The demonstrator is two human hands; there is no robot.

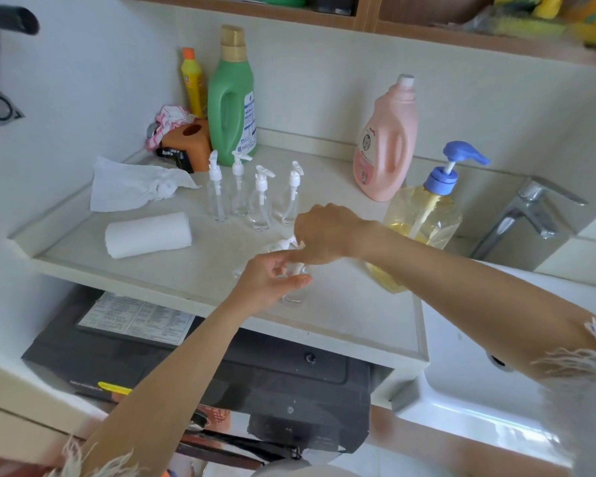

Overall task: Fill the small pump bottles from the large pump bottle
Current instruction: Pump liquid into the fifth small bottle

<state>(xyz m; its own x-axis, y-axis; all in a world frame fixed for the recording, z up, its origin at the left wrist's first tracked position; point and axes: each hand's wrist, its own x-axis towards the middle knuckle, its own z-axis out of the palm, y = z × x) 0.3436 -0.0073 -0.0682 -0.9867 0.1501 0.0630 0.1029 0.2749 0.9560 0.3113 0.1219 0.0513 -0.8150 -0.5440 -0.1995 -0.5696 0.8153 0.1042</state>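
We see a bright, evenly lit scene with soft daylight and only faint shadows on the counter. The sink right of the counter glares nearly white. Straight lines bow toward the frame edges from the wide lens. The shelf above the counter is blurred, and detail everywhere looks soft and smeared.

Left hand fingers curled, right hand pinching downward, arms extended
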